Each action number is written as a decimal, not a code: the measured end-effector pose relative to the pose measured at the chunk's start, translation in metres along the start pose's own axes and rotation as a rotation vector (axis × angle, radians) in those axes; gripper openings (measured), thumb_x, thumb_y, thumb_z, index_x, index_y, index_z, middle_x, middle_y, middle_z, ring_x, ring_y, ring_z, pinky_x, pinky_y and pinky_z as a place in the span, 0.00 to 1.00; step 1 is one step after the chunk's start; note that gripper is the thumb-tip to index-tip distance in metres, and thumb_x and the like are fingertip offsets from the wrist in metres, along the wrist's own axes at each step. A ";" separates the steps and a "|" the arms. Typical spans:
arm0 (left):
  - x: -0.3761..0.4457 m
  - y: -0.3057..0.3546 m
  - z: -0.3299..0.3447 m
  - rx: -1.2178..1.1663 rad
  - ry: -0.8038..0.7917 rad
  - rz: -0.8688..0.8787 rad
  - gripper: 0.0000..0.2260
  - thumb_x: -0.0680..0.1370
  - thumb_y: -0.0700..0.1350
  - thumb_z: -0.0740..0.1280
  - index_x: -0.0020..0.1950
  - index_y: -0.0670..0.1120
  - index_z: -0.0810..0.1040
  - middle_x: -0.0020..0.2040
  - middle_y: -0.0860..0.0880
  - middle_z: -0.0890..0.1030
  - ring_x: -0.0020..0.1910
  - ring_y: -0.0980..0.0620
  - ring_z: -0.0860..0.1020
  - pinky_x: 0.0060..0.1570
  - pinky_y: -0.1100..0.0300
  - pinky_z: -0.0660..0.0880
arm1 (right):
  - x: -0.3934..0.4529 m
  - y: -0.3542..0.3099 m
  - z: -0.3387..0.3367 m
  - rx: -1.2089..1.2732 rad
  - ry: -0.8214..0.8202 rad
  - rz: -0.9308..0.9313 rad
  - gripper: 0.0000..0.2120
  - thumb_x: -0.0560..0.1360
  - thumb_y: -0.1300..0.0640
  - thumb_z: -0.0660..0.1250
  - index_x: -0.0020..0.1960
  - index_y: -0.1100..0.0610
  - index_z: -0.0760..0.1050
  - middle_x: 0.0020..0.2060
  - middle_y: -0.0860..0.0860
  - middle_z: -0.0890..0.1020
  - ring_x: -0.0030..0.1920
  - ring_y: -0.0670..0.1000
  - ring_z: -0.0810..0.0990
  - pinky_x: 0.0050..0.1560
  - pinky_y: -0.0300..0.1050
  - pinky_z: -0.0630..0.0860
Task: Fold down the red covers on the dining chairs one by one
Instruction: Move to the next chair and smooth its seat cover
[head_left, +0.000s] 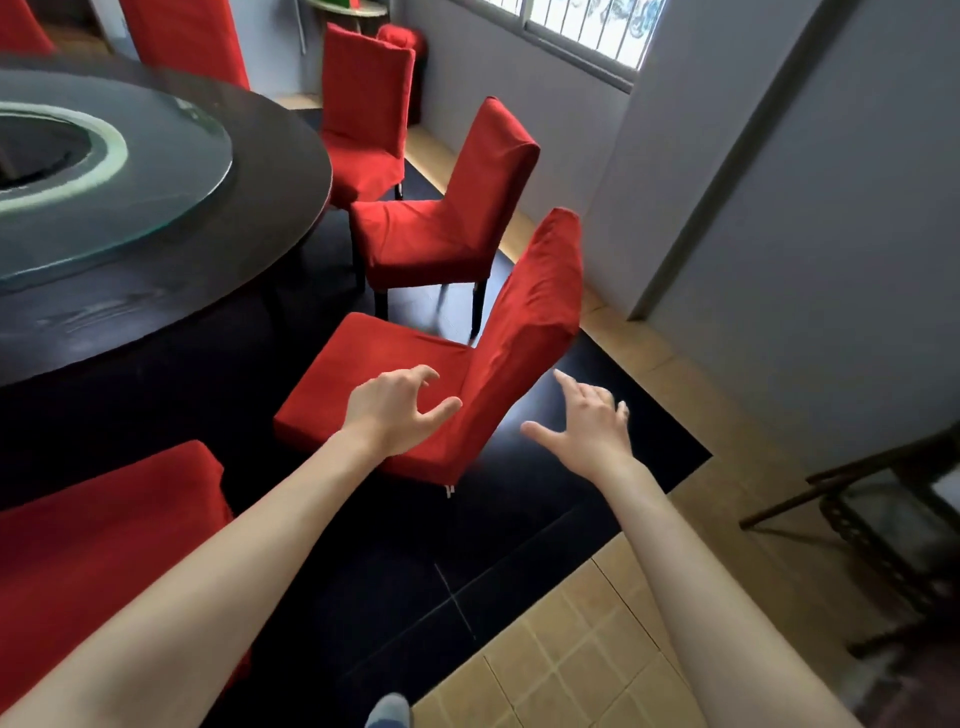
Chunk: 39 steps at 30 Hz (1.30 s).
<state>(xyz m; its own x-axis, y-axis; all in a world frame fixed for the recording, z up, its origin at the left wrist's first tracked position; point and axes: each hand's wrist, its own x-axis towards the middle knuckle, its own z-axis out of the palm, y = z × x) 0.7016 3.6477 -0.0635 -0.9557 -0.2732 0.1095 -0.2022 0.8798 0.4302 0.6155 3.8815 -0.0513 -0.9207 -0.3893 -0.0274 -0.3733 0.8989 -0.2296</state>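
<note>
Both bare arms reach toward the nearest dining chair (415, 384), draped in soft, slightly wrinkled red cloth, which stands just beside the round dark table (218, 280) with its glass turntable (171, 171). The left hand (397, 408) hovers over the seat, fingers loosely curled, grasping nothing; the right hand (589, 423) is spread, empty, beside the chair's back, above glossy black floor tiles (545, 499)

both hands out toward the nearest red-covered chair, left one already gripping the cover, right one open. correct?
Not quite. In the head view the left hand grips nothing: it is open, fingers spread over the nearest chair. The right hand is open too, beside the chair back.
</note>
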 end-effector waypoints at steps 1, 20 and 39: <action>0.011 0.010 0.005 -0.001 -0.006 0.013 0.25 0.75 0.67 0.61 0.65 0.53 0.74 0.58 0.55 0.81 0.55 0.51 0.79 0.50 0.54 0.76 | 0.007 0.010 -0.002 0.007 0.003 0.006 0.44 0.71 0.32 0.65 0.78 0.50 0.54 0.72 0.50 0.68 0.73 0.55 0.60 0.73 0.65 0.51; 0.195 0.150 0.085 0.087 0.100 -0.197 0.26 0.75 0.66 0.62 0.67 0.52 0.73 0.60 0.52 0.80 0.59 0.49 0.78 0.51 0.54 0.74 | 0.224 0.192 -0.048 -0.050 -0.123 -0.208 0.43 0.71 0.33 0.66 0.78 0.49 0.53 0.73 0.51 0.67 0.73 0.56 0.61 0.73 0.63 0.54; 0.309 0.119 0.120 0.087 0.084 -0.558 0.27 0.73 0.70 0.59 0.65 0.56 0.73 0.59 0.54 0.80 0.59 0.51 0.77 0.54 0.54 0.73 | 0.437 0.140 -0.038 -0.167 -0.204 -0.727 0.52 0.63 0.35 0.75 0.78 0.48 0.52 0.73 0.51 0.65 0.73 0.57 0.60 0.71 0.66 0.54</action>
<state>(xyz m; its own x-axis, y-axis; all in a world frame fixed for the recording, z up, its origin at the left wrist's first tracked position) 0.3564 3.7152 -0.0858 -0.6792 -0.7328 -0.0408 -0.6920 0.6210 0.3681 0.1563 3.8451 -0.0581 -0.4045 -0.9081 -0.1086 -0.9031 0.4153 -0.1091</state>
